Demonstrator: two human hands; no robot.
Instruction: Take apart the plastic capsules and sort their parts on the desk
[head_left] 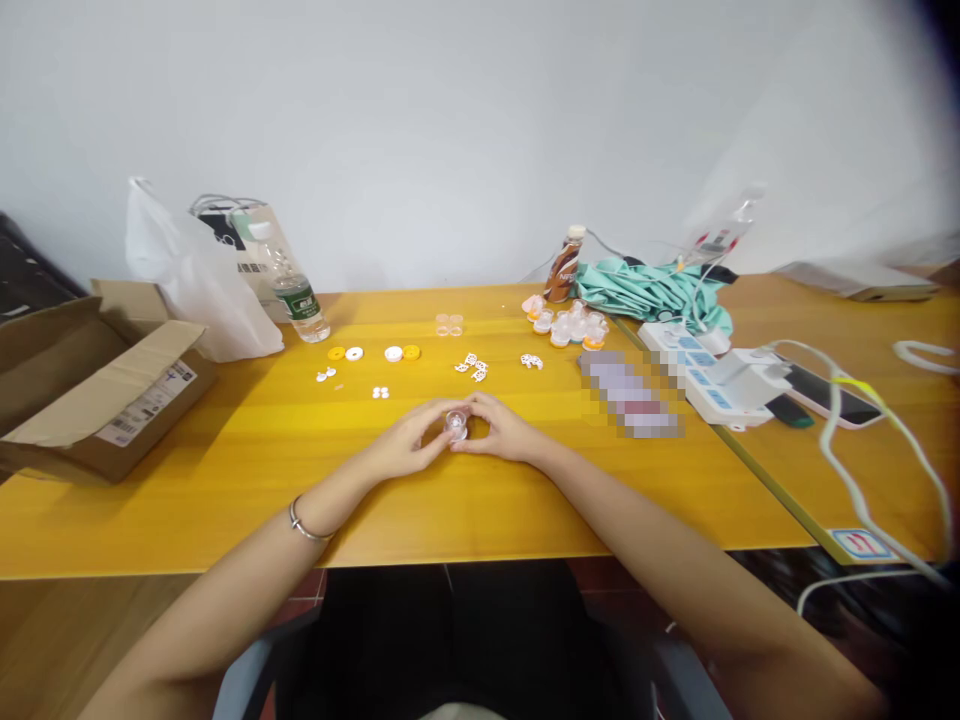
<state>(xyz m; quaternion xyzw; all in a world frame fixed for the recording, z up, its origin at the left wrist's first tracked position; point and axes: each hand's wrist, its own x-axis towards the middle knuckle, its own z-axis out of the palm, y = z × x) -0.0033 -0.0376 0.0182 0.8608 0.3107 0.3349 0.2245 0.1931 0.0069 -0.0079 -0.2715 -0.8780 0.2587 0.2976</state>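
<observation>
While their fingers and thumbs curl inward, the left hand (405, 440) and right hand (506, 430) pinch a small clear round case (457, 426) between them.
From the case, over the table (480, 515), white cut-out pieces (480, 375) lie toward 12 o'clock; a brown bottle (561, 275) at 1 shows letters beginning "NE"; at 10, a water bottle's (302, 305) green label is too blurred to read, as is the print on the carton (161, 405) at 9.

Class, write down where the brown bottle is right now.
In the head view, the brown bottle stands right of centre near the wall, just left of the teal bundle and behind the clustered clear containers.
</observation>
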